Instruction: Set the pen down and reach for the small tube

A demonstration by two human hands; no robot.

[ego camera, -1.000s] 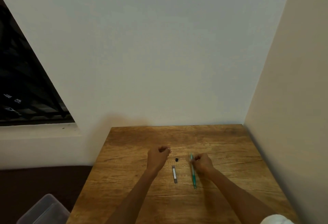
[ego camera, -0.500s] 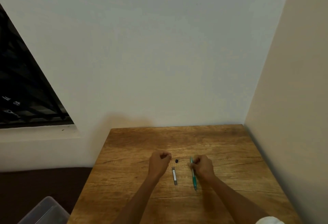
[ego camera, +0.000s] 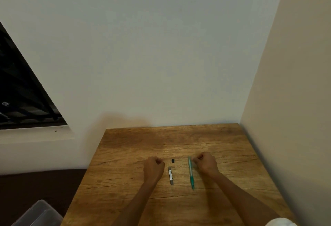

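Note:
My left hand [ego camera: 155, 165] rests on the wooden table [ego camera: 179, 139] as a fist with curled fingers, and nothing shows in it. Just right of it lies a slim grey lead case [ego camera: 170, 175], with a tiny black cap [ego camera: 173, 160] beyond its far end. A green mechanical pencil [ego camera: 191, 173] lies lengthwise further right, tip towards me. My right hand [ego camera: 206, 163] sits beside the pencil's far end, fingers curled and fingertips together close to that end. Whether they pinch something small is too fine to tell.
The table stands in a corner, against a white wall behind and a beige wall [ego camera: 295, 118] on the right. A dark barred window [ego camera: 21, 96] is at the left. A clear plastic bin [ego camera: 37, 215] sits on the dark floor at lower left.
My right hand has shifted slightly to the right, away from the pencil's far end. My left hand stays a fist in the same place.

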